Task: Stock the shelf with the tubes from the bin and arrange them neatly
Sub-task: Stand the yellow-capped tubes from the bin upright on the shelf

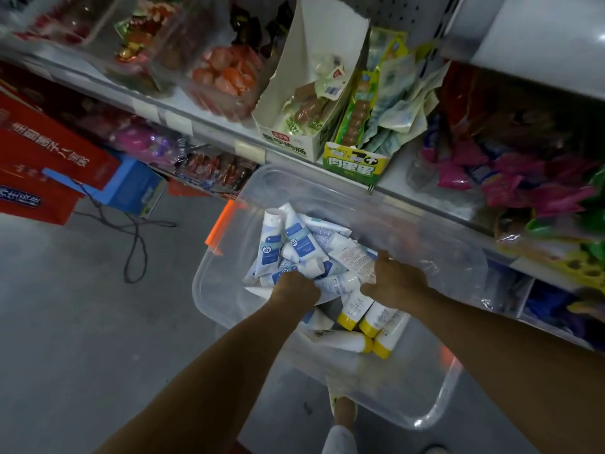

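Left hand (296,286) and right hand (394,278) reach into the bin (209,290) of tubes (271,247), fingers hidden, grip impossible to tell.

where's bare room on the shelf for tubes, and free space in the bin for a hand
Shelf: a narrow bare strip between the green-yellow box and the pink packets; left of that, the white carton and bags crowd the edge. Bin: bare floor at the near end, past the yellow-capped tubes, and along the left wall; the middle is heaped.
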Motion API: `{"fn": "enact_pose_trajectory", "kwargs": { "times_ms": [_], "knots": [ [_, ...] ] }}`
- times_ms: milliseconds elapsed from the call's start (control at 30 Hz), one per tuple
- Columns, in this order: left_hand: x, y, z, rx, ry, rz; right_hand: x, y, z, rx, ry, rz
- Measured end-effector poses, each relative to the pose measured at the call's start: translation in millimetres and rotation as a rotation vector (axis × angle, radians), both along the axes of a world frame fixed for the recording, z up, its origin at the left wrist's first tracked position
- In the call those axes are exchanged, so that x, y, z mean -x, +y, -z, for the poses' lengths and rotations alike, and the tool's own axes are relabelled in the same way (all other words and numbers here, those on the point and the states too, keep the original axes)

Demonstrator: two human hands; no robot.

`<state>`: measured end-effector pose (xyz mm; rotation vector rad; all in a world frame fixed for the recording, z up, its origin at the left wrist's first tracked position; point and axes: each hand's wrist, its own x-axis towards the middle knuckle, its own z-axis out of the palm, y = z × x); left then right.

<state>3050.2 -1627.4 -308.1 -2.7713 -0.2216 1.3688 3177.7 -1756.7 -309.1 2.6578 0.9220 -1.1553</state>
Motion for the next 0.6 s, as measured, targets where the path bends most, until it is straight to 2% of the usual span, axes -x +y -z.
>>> {"fn": "enact_pose_trajectory", "kwargs": {
  "times_ms": [67,133,200,300,367,467,600],
  "knots": [
    [1.0,5.2,-17.4,-0.069,-0.090,-0.060,0.3,-10.2,-15.4,-0.002,0.019,0.030],
    [3.6,12.2,-37.0,-0.059,-0.181,-0.244,-1.0,-21.2,-35.3,0.002,0.053,0.077],
    [7.9,18.4,-59.3,-0.027,-0.264,-0.499,-2.5,-32.9,-54.3,-0.010,0.129,0.187],
    [14.7,17.2,-95.2,0.106,-0.432,-0.949,-3.8,-49.5,-85.1,-0.175,0.353,0.463],
    [17.0,5.9,-117.2,0.330,-0.525,-1.416,-4.6,-62.1,-110.1,-0.246,0.435,0.528],
    [23.6,-34.3,-155.7,0.803,-0.676,-1.863,-3.7,-85.1,-147.4,-0.382,0.491,0.585],
    [32.7,-108.3,-215.4,1.383,-0.577,-2.099,1.3,-123.2,-201.9,-0.624,0.604,0.734]
  ]
}}
